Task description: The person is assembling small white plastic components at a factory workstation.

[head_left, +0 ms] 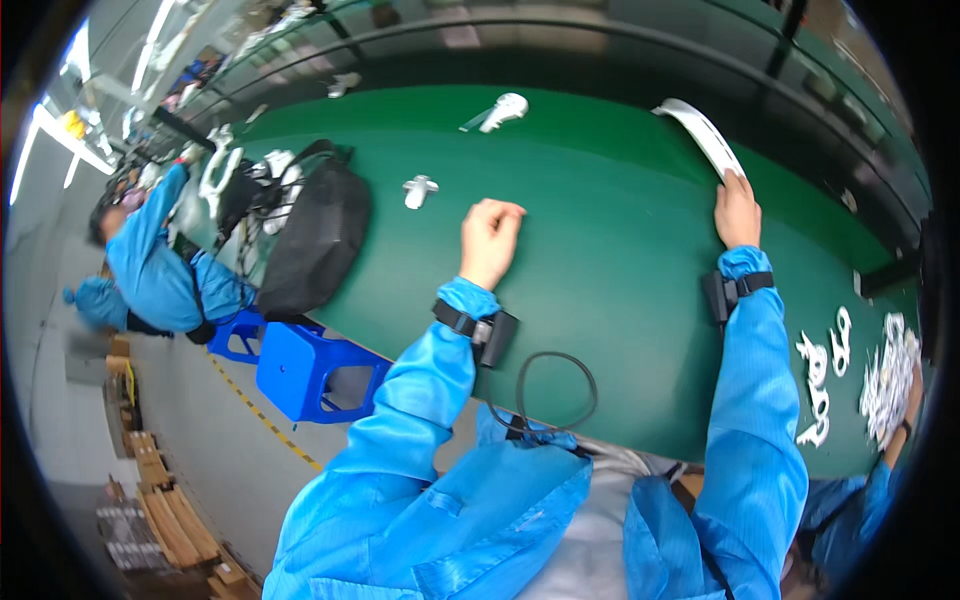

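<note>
Right hand (737,212) fingers press a white curved strip (700,130) (flat on the green surface (600,280)); left hand (489,240) fingers curl together, empty.

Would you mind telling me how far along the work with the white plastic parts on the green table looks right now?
Done: a pile of white parts lies at the right of the green table. In hand: the right hand touches a long curved white strip, fingers on its near end; the left hand rests loosely closed on the table, holding nothing visible. Left: a small white part and a white handle-shaped part lie untouched farther out.
</note>
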`<state>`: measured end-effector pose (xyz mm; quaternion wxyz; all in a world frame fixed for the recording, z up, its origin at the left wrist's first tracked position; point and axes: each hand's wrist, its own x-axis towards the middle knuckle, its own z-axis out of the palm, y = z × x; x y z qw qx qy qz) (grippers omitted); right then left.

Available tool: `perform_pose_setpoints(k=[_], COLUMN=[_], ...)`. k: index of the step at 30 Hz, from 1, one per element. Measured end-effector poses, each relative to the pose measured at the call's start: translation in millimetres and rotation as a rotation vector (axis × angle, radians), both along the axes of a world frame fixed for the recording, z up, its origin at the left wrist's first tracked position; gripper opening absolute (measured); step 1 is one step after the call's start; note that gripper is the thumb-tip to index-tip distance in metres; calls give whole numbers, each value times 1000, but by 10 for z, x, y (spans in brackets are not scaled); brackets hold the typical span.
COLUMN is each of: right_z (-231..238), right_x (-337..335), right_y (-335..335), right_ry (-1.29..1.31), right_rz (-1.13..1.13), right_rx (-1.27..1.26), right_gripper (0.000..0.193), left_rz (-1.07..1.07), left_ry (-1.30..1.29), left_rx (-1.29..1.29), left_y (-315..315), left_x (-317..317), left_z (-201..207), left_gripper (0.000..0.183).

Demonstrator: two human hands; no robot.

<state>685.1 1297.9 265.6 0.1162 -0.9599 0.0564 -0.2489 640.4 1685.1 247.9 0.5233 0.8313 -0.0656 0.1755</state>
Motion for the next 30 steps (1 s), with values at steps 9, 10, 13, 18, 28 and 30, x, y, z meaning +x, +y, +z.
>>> perform_pose_setpoints(k=[9,10,13,18,28,30], right_z=[550,628,867,554,-90,135], right_x=[-979,-1166,-1725,-2283,-2563,-2467], right_y=[-379,-478,-898,-1446,-2357,-2201], right_ry=[-81,-87,25,48,288,375], right_rz=[170,84,-297,-331,-277,-300], right_rx=[307,373,536,373,211,282], right_gripper=[19,20,22,30,37,37], left_rz=[-19,15,-52,-109,-29,-23], left_ry=[-88,66,117,27,-119,-65], left_rx=[145,119,-23,170,230,200], left_y=[-9,49,305,170,-15,-41], left_x=[-21,-75,150,169,-144,-171], left_z=[69,213,136,187,153,163], left_gripper=[16,10,18,13,8,8])
